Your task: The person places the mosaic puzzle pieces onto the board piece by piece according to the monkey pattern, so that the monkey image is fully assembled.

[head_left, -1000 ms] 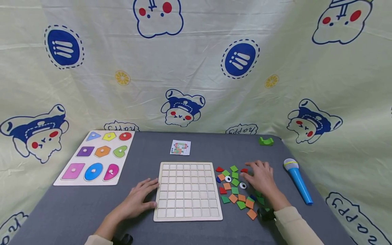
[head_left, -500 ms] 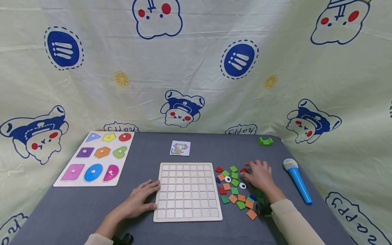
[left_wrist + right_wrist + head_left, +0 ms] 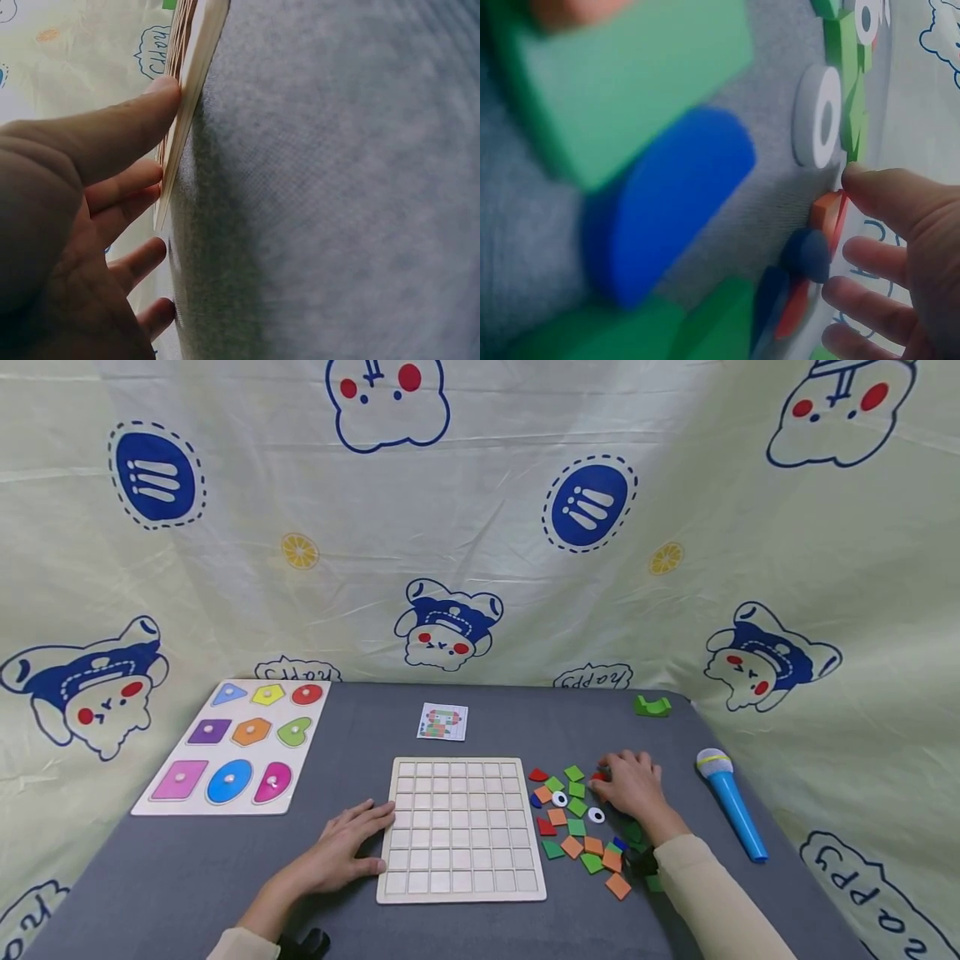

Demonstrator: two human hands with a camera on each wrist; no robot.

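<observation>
A pale wooden grid board (image 3: 461,831) lies in the middle of the table. At its left edge my left hand (image 3: 345,852) rests; in the left wrist view the thumb (image 3: 142,116) touches the board's rim, with the fingers spread beside it. My right hand (image 3: 637,789) hovers low over the far right of a loose group of coloured pieces. Nearest its thumb and index finger is a red piece (image 3: 597,775), partly hidden. In the right wrist view thumb and fingers stand apart. Close by are a white ring piece (image 3: 819,116) and a blue half-round piece (image 3: 679,199).
Orange squares (image 3: 618,886) and green squares (image 3: 577,807) lie scattered right of the board. Behind it is a small pattern card (image 3: 442,722). A shape puzzle (image 3: 232,747) lies at left; a blue toy microphone (image 3: 732,806) and a green block (image 3: 652,706) are at right.
My right hand has shifted slightly left and its fingertips have drawn closer to the red piece. The left hand stays at the board's edge.
</observation>
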